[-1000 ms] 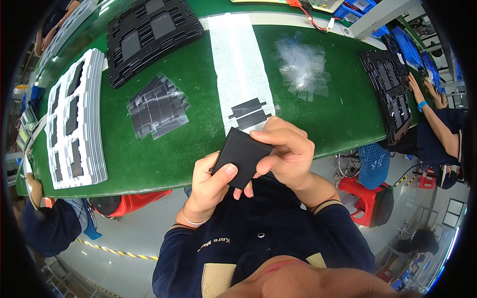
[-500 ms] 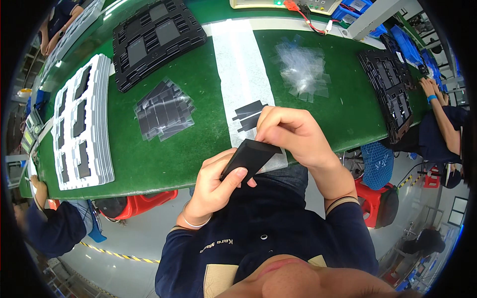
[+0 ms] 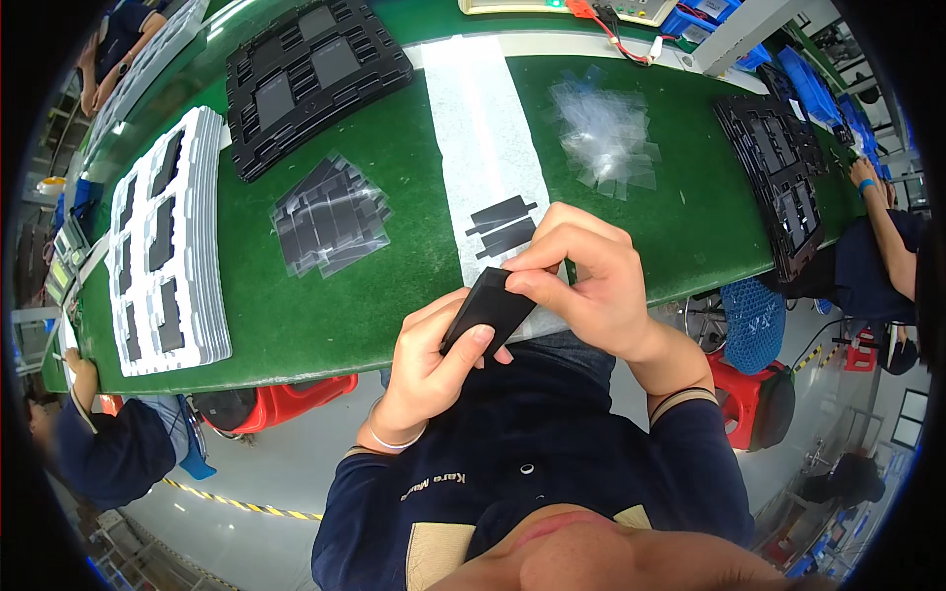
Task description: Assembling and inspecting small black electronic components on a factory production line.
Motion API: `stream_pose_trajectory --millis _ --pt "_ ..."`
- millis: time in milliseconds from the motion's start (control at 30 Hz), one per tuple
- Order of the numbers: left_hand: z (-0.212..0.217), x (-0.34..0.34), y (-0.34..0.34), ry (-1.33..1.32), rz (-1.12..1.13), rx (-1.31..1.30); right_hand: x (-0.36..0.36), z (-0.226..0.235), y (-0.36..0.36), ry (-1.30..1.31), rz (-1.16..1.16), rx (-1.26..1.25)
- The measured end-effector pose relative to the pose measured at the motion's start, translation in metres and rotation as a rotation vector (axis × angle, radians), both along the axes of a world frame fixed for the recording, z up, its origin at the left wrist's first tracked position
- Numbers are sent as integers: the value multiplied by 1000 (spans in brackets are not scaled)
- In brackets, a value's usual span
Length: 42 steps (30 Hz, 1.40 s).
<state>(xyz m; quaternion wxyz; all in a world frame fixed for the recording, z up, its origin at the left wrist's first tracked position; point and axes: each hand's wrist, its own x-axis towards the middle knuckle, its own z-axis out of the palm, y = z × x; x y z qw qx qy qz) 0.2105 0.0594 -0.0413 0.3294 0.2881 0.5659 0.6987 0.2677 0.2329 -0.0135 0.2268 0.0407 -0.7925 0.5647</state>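
My left hand (image 3: 429, 355) grips a flat black rectangular block (image 3: 490, 313) over the table's front edge, thumb on its face and fingers behind. At the block's far end my right hand (image 3: 588, 281) pinches its top edge between thumb and forefinger; whether a thin piece lies between the fingertips is hidden. Just beyond, black adhesive strips (image 3: 505, 234) with small tabs lie on a white paper runner (image 3: 483, 123). Left of the runner lies a pile of black strips on clear film (image 3: 330, 217). A heap of clear film pieces (image 3: 606, 133) is on its right.
White stacked trays (image 3: 202, 246) with black parts stand on the green table at left. A black tray (image 3: 315, 84) lies behind them, more black trays (image 3: 774, 177) at right. Co-workers (image 3: 877, 251) sit on both sides. Red stools (image 3: 754, 399) are below the table.
My right fingertips have shifted left along the block's far edge, to its corner. The block has turned slightly more upright in my left hand, and the dark flap at its right no longer shows.
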Motion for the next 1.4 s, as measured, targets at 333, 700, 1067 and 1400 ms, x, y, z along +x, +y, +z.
stream_pose_trajectory --millis 333,700,1067,1400 --pt "0 0 -5 -273 -9 162 2 -5 9 -195 244 -425" --pt "5 2 -7 -164 44 65 3 -3 6 -111 117 -94" --pt "-3 13 4 -220 31 225 1 -8 8 50 110 -104" --pt "-1 18 -1 -273 0 226 1 1 7 -55 146 -100"
